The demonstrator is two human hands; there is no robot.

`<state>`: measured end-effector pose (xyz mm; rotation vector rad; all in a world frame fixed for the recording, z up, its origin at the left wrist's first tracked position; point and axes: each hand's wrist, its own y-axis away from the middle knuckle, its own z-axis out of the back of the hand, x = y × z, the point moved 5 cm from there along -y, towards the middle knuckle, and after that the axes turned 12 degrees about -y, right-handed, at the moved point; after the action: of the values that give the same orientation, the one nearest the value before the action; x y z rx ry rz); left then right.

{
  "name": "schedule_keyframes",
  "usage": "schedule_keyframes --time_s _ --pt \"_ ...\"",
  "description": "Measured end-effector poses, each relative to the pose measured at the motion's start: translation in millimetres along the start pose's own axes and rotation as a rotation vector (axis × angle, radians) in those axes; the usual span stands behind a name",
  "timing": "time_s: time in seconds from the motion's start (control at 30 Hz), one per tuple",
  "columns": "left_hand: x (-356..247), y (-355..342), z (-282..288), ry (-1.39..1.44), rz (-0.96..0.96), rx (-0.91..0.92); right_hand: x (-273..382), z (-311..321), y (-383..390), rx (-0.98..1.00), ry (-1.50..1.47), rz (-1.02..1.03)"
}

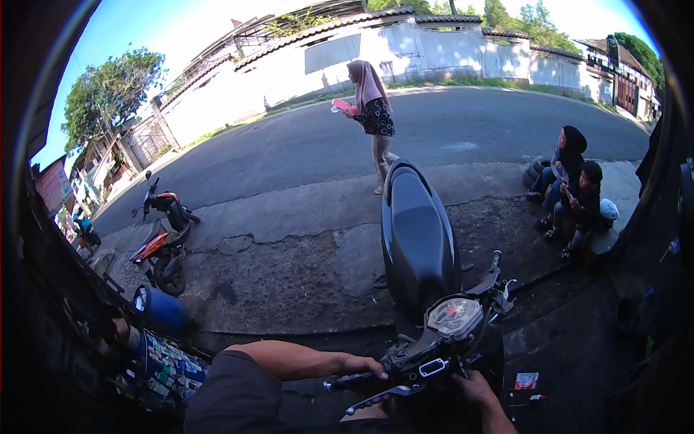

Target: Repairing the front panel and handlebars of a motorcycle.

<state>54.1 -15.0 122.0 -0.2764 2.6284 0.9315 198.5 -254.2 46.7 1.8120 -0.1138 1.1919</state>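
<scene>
A dark scooter stands in front of me, its black seat (418,217) pointing toward the street. Its handlebar (405,367) is nearest me, with the round-cornered instrument panel (454,317) behind it. My left hand (361,366) is closed round the handlebar at the inner end of the black grip (347,381). Below that hand juts a silver brake lever (383,398). Beside it sits a small rectangular fluid reservoir (433,367) with a bright rim. My right hand (473,388) is bent in under the handlebar, right of the reservoir; its fingertips are partly hidden, and what they hold is unclear.
A person (372,108) in a pink headscarf stands at the roadside. Two people (575,181) sit at the right, near stacked tyres (536,172). An orange-black scooter (163,231) and a blue drum (163,307) are at left. A small red-white packet (527,381) lies at lower right.
</scene>
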Motion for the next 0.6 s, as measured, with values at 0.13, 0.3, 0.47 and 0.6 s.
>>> schedule_keyframes --time_s 0.13,0.3,0.47,0.6 --pt "2 -9 0 -0.131 0.022 0.009 -10 7 -10 -0.049 0.024 0.033" --pt "-2 -25 -2 -0.253 -0.064 -0.063 -12 12 -24 0.048 0.303 0.122" --pt "-5 -31 1 -0.261 -0.102 -0.093 -19 20 -26 0.018 0.224 0.212" --pt "-6 -28 6 -0.262 -0.12 -0.119 -24 18 -33 0.049 0.099 0.104"
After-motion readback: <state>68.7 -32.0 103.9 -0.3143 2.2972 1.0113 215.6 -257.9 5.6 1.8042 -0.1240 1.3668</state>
